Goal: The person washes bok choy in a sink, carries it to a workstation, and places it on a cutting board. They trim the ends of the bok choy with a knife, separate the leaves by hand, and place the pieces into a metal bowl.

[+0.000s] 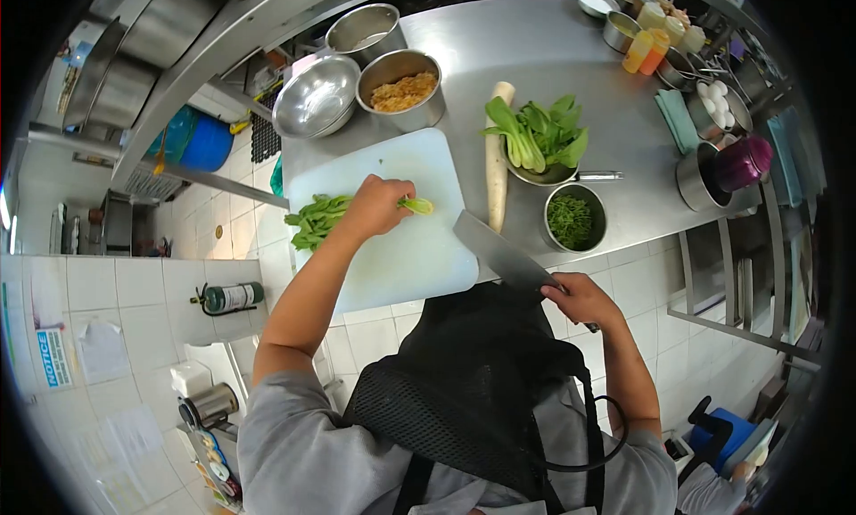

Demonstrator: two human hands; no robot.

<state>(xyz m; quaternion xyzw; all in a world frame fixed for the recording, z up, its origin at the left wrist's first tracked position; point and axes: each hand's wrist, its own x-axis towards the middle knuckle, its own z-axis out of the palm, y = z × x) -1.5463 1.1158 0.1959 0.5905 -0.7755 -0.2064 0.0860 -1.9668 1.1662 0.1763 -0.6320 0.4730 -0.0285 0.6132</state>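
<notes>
My left hand point(379, 206) is closed around a leafy green that looks like bok choy point(318, 222), over the white cutting board point(406, 265). Its leaves spread to the left of the hand and its pale stem end shows on the right. In my right hand point(584, 299) is the handle of a cleaver point(504, 253), held at the board's right edge. The wide blade points up and left, apart from the greens. More bok choy point(539, 133) rests in a pan point(557, 176) beyond the blade, beside a long white radish point(496, 176).
Chopped greens fill a metal pot point(601, 214). At the back left stand a pot of shredded brown food point(426, 112), a steel bowl point(316, 96) and another pot point(366, 35). Sauce bottles point(655, 47) and a bowl of eggs point(713, 105) line the right. Another person point(713, 488) is at lower right.
</notes>
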